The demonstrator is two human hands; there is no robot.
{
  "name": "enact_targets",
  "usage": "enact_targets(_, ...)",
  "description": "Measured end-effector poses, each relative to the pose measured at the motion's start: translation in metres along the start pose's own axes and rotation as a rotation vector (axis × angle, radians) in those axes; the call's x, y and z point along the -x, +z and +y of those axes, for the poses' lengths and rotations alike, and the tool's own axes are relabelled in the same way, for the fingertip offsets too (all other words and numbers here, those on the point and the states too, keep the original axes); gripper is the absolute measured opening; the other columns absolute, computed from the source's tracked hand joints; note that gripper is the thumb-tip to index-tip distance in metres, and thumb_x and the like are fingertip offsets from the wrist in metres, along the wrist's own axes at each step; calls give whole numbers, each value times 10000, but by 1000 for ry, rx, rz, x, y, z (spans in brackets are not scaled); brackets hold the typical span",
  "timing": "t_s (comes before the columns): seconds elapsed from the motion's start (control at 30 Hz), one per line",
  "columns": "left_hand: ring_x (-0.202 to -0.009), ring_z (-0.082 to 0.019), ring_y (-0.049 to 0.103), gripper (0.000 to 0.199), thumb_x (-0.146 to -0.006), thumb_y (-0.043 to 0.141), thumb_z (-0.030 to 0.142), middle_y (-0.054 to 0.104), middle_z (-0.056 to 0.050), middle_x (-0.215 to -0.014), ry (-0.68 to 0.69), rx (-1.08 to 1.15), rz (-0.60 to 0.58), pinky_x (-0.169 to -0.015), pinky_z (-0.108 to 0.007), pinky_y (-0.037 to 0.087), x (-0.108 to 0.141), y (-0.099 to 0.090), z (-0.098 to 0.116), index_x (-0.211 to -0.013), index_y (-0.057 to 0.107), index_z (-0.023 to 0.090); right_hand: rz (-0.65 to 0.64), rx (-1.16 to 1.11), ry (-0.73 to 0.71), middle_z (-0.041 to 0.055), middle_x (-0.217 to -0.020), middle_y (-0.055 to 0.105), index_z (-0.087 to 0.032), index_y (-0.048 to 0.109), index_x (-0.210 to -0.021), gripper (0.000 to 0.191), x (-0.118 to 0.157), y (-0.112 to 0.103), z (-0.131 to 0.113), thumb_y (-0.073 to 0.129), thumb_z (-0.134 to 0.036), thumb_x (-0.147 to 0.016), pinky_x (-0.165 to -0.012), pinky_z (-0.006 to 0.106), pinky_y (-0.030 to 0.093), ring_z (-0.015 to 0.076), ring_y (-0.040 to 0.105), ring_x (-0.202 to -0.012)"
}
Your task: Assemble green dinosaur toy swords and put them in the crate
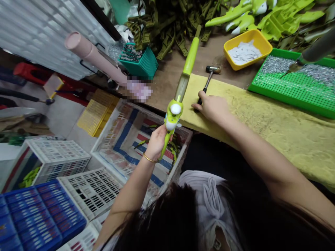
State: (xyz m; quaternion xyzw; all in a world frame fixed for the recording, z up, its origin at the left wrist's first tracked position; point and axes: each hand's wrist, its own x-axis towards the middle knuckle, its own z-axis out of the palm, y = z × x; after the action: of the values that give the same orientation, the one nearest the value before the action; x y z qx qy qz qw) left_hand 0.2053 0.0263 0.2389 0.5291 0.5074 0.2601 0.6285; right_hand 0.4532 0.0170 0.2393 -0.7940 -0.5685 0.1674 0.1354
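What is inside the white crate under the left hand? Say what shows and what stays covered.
Striped red-and-blue woven sheeting lines the white crate, with green pieces on it. The left hand and green toy hide what lies beneath them.

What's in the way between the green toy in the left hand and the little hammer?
Nothing visible stands between them. The left hand holds the green plastic toy up, and the right hand grips the small hammer nearby. The yellow padded cloth lies beneath the hammer.
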Motion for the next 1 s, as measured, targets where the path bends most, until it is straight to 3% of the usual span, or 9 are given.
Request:
enact_targets(0.2,-494,-101,484,608,-700,602,772,534,8,-566,105,-154,82,-462,-208,369,6,1,-16,-766,569,169,7,-11,79,240,-979,697,-81,460,-1279,520,-6,10,-15,501,-387,-862,-709,428,484,323,648,-839)
enact_targets(0.3,-511,-104,479,612,-724,571,769,519,18,-597,124,-236,104,-488,-213,385,9,-1,-23,-823,582,165,3,-99,140,242,-1033,688,-72,439,-1311,510,-6,0,-5,471,-270,-842,-740,433,491,328,650,-886)
enact_targets(0.37,-513,-101,456,599,-742,570,740,511,24,-611,135,-297,109,-495,-214,377,13,-6,-28,-870,594,156,65,-145,228,234,-1063,681,-74,432,-1337,504,1,-10,10,421,-249,-865,-781,447,490,329,648,-930)
enact_targets(0.47,-517,-109,436,558,-768,582,667,510,30,-611,136,-421,131,-510,-221,360,21,-18,-35,-958,614,142,223,-249,285,197,-1116,676,-104,453,-1354,480,31,-16,33,349,-275,-917,-862,459,488,310,642,-1004)
enact_targets(0.57,-634,-140,518,481,-764,629,566,595,-1,-705,135,-550,182,-624,-234,398,31,-31,-44,-1007,634,150,325,-421,156,136,-1249,655,-149,489,-1355,484,73,-9,44,401,-337,-918,-930,432,504,271,643,-1064)
enact_targets(0.67,-720,-163,547,398,-748,648,500,638,-20,-782,145,-744,236,-685,-244,387,39,-44,-50,-969,642,170,312,-488,-18,92,-1357,610,-167,513,-1368,495,113,6,43,441,-338,-909,-980,396,514,240,637,-1135)
enact_targets(0.77,-628,-143,500,323,-784,589,492,586,0,-692,182,-1012,221,-624,-241,341,44,-56,-49,-869,609,181,303,-385,-138,95,-1324,637,-176,508,-1397,496,140,23,33,390,-339,-945,-920,345,551,213,673,-1068)
enact_targets(0.9,-585,-128,467,321,-798,554,514,551,14,-663,205,-1132,194,-603,-234,321,41,-66,-42,-837,558,195,199,-182,-59,104,-1037,754,-183,534,-1387,478,161,39,23,374,-322,-959,-675,299,582,195,715,-762)
enact_targets(1.0,-594,-129,483,336,-798,539,528,568,8,-673,203,-1125,165,-606,-229,338,36,-70,-40,-831,554,195,241,-234,-27,96,-1117,736,-190,524,-1392,472,164,31,23,387,-321,-959,-698,316,598,211,724,-832)
